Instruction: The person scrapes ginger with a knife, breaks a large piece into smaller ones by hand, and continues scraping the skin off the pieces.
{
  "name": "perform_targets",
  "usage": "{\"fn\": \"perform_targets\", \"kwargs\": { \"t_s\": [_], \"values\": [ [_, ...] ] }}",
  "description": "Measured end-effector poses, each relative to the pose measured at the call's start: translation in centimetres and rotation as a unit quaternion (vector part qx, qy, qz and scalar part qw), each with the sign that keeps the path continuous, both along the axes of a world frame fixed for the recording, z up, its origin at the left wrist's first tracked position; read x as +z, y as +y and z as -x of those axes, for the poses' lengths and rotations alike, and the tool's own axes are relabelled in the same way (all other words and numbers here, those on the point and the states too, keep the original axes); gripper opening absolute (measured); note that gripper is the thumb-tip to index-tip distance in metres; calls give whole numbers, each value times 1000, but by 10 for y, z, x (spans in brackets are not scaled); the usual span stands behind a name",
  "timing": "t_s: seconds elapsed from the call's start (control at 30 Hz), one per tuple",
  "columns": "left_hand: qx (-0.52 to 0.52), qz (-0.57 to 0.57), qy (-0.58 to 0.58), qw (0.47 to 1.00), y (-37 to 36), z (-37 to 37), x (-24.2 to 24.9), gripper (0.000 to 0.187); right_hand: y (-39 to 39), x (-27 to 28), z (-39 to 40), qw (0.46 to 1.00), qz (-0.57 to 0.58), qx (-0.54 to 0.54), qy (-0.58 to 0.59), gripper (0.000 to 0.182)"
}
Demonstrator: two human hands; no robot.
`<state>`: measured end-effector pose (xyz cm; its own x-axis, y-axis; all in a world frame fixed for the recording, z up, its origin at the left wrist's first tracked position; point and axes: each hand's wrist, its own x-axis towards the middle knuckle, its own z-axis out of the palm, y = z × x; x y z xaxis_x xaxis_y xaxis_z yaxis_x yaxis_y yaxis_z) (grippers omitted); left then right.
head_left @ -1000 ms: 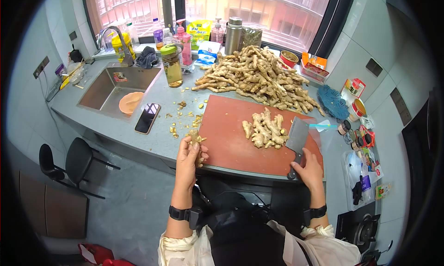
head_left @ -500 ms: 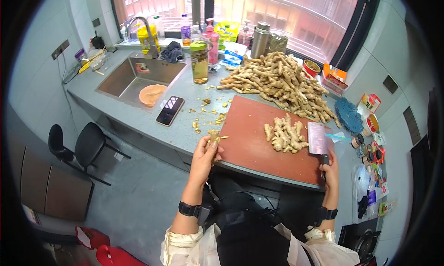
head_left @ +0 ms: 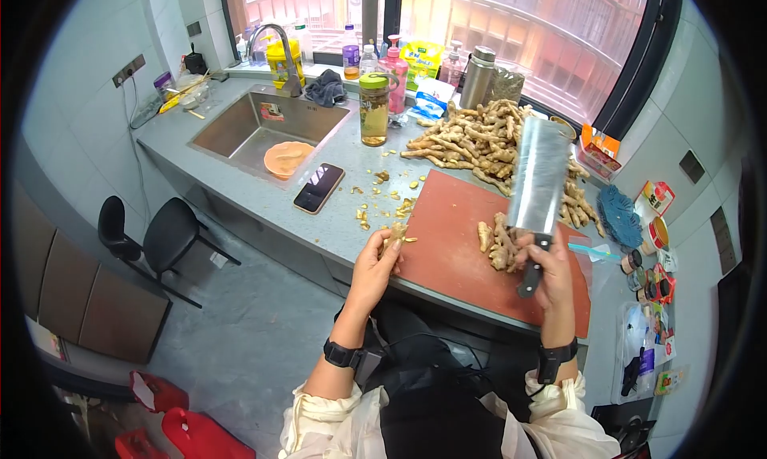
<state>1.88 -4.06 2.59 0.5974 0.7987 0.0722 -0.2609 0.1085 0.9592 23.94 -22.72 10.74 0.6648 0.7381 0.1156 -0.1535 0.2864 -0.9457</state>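
Observation:
At the left edge of the red-brown cutting board (head_left: 447, 211), my left hand (head_left: 375, 267) is closed on a small piece of ginger (head_left: 396, 234). My right hand (head_left: 550, 269) grips the black handle of a cleaver (head_left: 538, 175). Its broad blade points up and away from me, raised over the board, and hides part of the ginger behind it. Several ginger pieces (head_left: 502, 247) lie on the board beside my right hand. A large heap of ginger (head_left: 471, 143) sits behind the board. Peel scraps (head_left: 383, 195) are scattered left of the board.
A phone (head_left: 319, 188) lies on the counter (head_left: 264, 199). Left of it, the sink (head_left: 240, 139) holds an orange bowl (head_left: 288, 159). A lidded tea bottle (head_left: 373, 115) stands behind the scraps. A blue dish (head_left: 619, 217) and small jars (head_left: 631, 261) are at the right.
My right hand has lifted the cleaver off the board's right side, moving it left and up with the blade raised. My left hand still holds its ginger. The whole view has shifted slightly.

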Motion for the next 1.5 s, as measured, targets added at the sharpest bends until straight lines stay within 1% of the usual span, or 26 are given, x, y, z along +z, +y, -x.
{"fn": "perform_targets", "kwargs": {
  "t_s": [0.03,0.13,0.17,0.2,0.27,0.3,0.37,0.4,0.47,0.6,0.67,0.7,0.77,0.87,0.97,1.1,1.17,1.3,1.37,1.43,1.5],
  "values": [
    [6,-10,12,1000,1,0,1,23,10,-4,1,999,-2,46,-8,32],
    [20,-22,38,999,6,1,3,24,31,-15,12,980,91,77,-162,40],
    [25,-24,52,998,7,1,4,24,40,-32,19,958,73,-5,-279,41],
    [26,-26,55,998,8,0,5,24,43,-11,30,921,116,37,-370,42],
    [42,-6,58,997,10,-1,6,21,59,-7,44,834,59,28,-547,46],
    [42,-7,61,997,13,-1,-1,21,63,-6,49,836,58,28,-545,46],
    [54,-19,77,995,18,0,-24,17,68,-3,56,753,101,43,-649,48],
    [55,-20,80,995,16,0,-22,17,70,-4,58,754,101,43,-648,48],
    [107,-31,105,988,11,-1,-16,14,75,-8,59,746,112,54,-654,54],
    [106,-12,112,988,18,2,-29,12,80,-13,60,745,105,40,-657,51],
    [111,-52,103,987,20,2,-36,12,80,-13,60,729,120,37,-673,50],
    [111,-51,104,987,19,2,-32,12,81,-14,59,729,120,37,-672,50],
    [104,2,109,989,16,2,-21,12,84,-18,56,733,109,41,-670,49],
    [108,2,98,989,17,0,-24,12,87,-21,52,728,85,39,-680,46],
    [130,-17,87,988,17,-2,-25,11,91,-30,50,729,81,32,-679,45],
    [122,-7,76,990,20,-2,-29,11,95,-35,51,725,92,31,-682,44],
    [110,5,114,987,21,0,-31,12,99,-42,50,737,83,22,-670,43],
    [103,31,85,991,20,4,-28,12,101,-47,49,745,89,33,-660,41],
    [104,69,69,990,23,7,-26,13,101,-47,47,771,125,61,-621,48],
    [102,67,79,989,24,8,-16,13,104,-50,44,771,114,58,-623,47],
    [96,72,99,988,19,13,-15,13,100,-54,44,777,108,58,-618,46]
  ]
}}
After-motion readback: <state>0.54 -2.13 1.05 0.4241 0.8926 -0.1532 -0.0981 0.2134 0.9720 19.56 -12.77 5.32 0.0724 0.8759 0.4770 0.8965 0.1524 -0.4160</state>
